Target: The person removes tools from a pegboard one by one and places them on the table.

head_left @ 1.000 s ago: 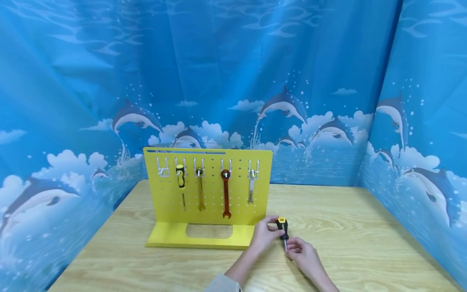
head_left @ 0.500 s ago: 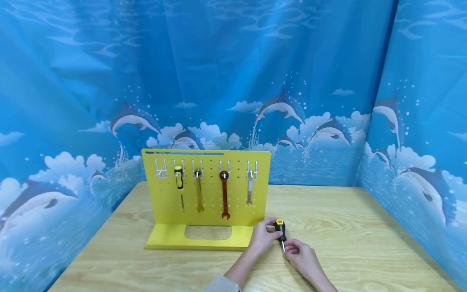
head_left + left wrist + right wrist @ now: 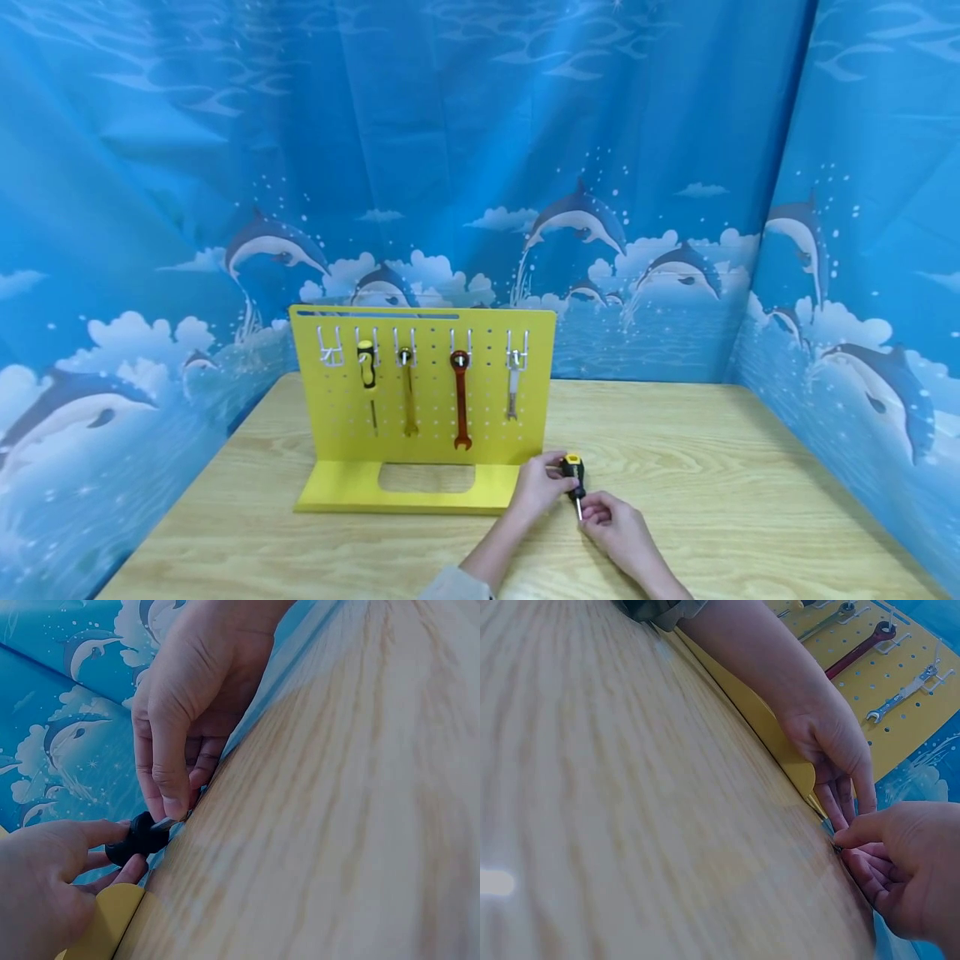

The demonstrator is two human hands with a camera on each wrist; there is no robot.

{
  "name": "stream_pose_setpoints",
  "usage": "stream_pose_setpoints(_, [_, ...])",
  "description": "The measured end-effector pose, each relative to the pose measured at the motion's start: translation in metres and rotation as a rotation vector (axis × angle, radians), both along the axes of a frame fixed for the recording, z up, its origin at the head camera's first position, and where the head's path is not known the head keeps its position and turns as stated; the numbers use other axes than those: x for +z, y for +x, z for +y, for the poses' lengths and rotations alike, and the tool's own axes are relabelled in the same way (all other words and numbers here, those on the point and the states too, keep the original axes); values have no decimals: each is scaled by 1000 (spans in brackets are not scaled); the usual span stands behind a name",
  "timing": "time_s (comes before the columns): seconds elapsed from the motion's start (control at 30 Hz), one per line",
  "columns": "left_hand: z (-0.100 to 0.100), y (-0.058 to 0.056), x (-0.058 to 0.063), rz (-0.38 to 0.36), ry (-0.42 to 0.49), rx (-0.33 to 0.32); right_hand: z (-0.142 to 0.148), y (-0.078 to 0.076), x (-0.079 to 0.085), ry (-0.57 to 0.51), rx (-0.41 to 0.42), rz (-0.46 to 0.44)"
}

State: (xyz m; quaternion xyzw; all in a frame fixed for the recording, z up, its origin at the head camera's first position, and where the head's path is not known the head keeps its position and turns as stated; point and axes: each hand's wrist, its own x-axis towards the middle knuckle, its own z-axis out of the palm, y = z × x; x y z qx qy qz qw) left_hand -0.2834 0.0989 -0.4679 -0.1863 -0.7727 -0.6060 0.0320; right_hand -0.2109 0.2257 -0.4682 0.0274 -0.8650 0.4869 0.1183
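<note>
One screwdriver is stretching, handle farther out and shaft nearer, between the left hand, which is pinching the handle, and the right hand, which is pinching the shaft (the board is standing just left).

A dolphin-printed curtain hangs behind the wooden table.

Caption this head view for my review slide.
Left hand and right hand hold a screwdriver beside a yellow pegboard hung with wrenches and another screwdriver.
</note>
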Motion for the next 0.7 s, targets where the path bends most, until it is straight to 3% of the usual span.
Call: stream_pose_setpoints(0.7, [-1,1,1,30,-60,14,-3,-1,-1,8,-49,18])
